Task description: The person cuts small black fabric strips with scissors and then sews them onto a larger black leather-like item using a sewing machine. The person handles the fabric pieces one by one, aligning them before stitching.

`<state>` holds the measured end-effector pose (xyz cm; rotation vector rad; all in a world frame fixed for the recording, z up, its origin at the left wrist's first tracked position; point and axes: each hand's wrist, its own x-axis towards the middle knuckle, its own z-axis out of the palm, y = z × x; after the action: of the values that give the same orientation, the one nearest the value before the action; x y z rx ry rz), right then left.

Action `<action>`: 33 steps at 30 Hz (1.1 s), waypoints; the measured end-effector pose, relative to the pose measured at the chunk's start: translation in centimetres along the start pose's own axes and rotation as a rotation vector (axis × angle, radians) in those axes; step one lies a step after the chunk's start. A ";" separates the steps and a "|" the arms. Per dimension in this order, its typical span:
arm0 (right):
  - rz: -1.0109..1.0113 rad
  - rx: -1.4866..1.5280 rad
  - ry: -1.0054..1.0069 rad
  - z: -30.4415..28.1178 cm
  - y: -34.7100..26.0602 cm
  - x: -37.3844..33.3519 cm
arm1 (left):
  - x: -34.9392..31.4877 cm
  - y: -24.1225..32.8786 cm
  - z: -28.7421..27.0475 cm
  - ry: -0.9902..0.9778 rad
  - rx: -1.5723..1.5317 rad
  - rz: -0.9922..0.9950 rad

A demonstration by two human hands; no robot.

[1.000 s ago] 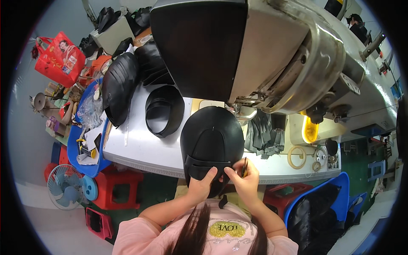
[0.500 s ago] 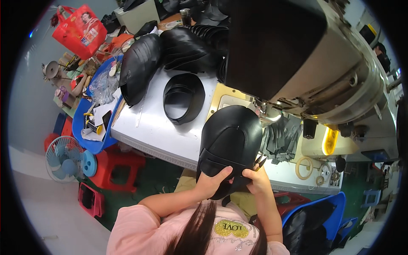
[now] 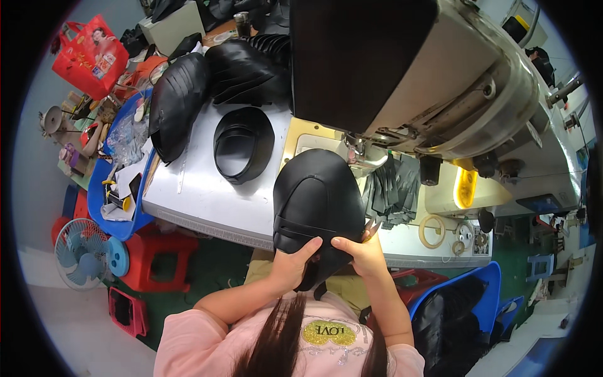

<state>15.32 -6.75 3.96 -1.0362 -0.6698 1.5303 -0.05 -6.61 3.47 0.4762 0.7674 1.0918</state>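
Observation:
A black leather piece [image 3: 319,188], which looks like a shoe upper with a strap across it, is held in front of my body at the table's near edge. My left hand [image 3: 290,264] grips its lower left edge, thumb on top. My right hand [image 3: 364,252] closes on the lower right edge, its thumb near the left one. Small pointed snips [image 3: 372,226] stick out from the right hand beside the leather. The fingers underneath are hidden. Just beyond the piece is the sewing machine [image 3: 408,135]. On the table to the left stands a curved black leather piece [image 3: 244,146].
Stacked black leather pieces [image 3: 179,107] lie at the table's far left. A blue tub [image 3: 97,201] with clutter stands beyond the left edge. Dark strips [image 3: 392,188] and a tape roll [image 3: 432,231] lie right. A blue bin [image 3: 490,283] stands lower right, a red stool [image 3: 151,257] left.
The whole view has shifted, so the table and machine appear farther left. Both hands still hold the black leather upper, their thumbs slightly closer together. The snips in the right hand have turned a little.

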 end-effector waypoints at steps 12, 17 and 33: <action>0.092 0.357 -0.166 -1.2 0.1 -0.3 | 0.1 -0.1 0.6 0.048 -0.046 0.026; 0.048 0.158 -0.061 -0.3 0.1 0.2 | 0.6 -0.7 0.1 0.025 0.068 0.138; 0.014 0.083 0.034 0.7 0.3 0.0 | 0.3 -0.7 0.4 0.101 0.060 0.107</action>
<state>14.54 -6.71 4.05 -1.0042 -0.5711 1.5366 0.75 -6.57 3.15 0.5205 0.8733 1.2022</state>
